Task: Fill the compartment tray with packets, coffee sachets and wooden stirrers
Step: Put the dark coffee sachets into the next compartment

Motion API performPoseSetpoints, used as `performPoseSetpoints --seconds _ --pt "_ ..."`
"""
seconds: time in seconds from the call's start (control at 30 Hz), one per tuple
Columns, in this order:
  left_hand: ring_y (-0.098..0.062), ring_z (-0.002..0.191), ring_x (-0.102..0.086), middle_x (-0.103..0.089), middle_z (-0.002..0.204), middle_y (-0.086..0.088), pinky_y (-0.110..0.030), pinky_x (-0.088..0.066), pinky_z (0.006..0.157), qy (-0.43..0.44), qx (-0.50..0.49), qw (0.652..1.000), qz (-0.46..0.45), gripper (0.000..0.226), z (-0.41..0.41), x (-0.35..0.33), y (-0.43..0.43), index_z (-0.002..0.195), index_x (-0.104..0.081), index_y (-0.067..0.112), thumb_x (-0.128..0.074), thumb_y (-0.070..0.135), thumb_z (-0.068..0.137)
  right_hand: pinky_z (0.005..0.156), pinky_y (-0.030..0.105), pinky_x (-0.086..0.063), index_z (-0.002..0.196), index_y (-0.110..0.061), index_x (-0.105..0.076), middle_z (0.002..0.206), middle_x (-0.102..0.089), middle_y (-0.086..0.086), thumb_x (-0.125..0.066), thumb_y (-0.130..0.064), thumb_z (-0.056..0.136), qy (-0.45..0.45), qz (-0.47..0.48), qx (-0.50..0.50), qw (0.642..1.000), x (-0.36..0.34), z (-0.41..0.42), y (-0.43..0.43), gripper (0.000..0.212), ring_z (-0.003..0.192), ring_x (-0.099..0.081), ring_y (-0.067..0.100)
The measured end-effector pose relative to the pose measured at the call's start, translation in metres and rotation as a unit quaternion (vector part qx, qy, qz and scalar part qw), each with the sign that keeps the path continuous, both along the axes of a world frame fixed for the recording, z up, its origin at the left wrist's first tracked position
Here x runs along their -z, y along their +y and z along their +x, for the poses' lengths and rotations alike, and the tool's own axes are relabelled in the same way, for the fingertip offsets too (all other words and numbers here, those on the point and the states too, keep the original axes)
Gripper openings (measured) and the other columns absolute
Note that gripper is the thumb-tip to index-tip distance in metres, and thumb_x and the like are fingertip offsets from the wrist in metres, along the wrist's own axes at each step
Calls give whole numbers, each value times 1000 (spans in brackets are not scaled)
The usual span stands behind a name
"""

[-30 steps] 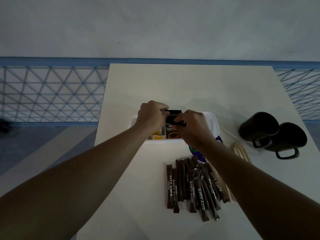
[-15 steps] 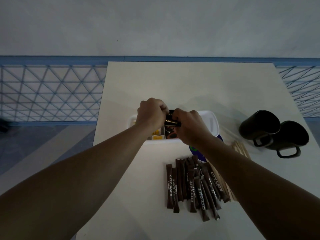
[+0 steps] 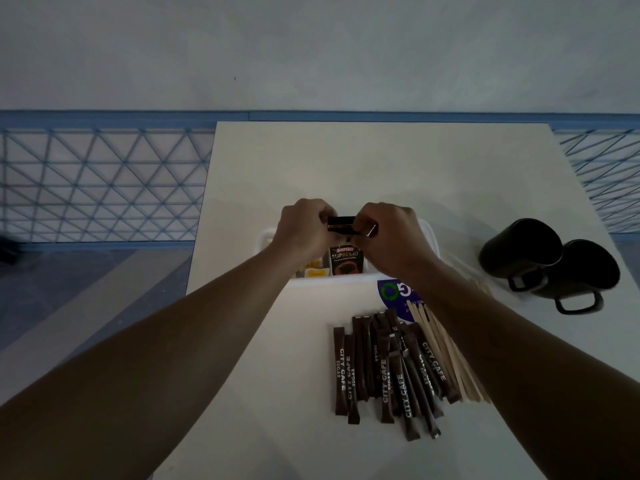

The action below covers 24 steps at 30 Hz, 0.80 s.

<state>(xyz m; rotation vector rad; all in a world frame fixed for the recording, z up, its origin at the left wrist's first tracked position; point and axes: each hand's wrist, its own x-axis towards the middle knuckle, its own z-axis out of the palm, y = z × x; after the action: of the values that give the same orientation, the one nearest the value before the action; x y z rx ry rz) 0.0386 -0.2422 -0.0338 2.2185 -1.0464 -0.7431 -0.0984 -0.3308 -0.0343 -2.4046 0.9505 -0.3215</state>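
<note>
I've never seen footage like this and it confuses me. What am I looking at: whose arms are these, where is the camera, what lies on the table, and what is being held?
There is no machine here. A person wears a camera on the head, so the one picture looks forward and down along their own arms. The left hand and right hand together pinch a dark packet above a white tray. The tray already holds a coffee sachet and yellow packets. On the table, nearer the person, lie sugar sticks and wooden stirrers. Two black mugs stand to the right.
</note>
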Motion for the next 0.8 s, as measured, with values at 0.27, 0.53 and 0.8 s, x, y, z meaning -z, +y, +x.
performPoseSetpoints --seconds 0.27,0.53,0.8 --pt "-19 98 -64 -71 101 3 -37 -52 89 -25 -27 999 -19 30 -5 7 -1 99 -71 23 -83 19 72 53 5 -35 82 -13 -71 77 -70 -1 -74 -8 79 2 18 29 999 9 -5 5 6 72 -61 18" --pt "-20 104 -60 -63 113 -3 -38 -49 93 -42 -38 998 -34 52 -8 -8 11 121 -63 20 -83 20 73 57 9 -40 84 -14 -73 74 -70 -4 -75 -12 81 -14 10 33 999 -3 -18 8 4 67 -61 13" --pt "-12 80 -67 -71 82 7 -24 -51 73 -32 -46 998 -39 9 -31 -30 48 87 -69 19 -73 24 81 63 14 -47 84 -15 -73 78 -72 -4 -71 -12 85 -15 26 56 998 -13 -53 40 4 72 -65 10"
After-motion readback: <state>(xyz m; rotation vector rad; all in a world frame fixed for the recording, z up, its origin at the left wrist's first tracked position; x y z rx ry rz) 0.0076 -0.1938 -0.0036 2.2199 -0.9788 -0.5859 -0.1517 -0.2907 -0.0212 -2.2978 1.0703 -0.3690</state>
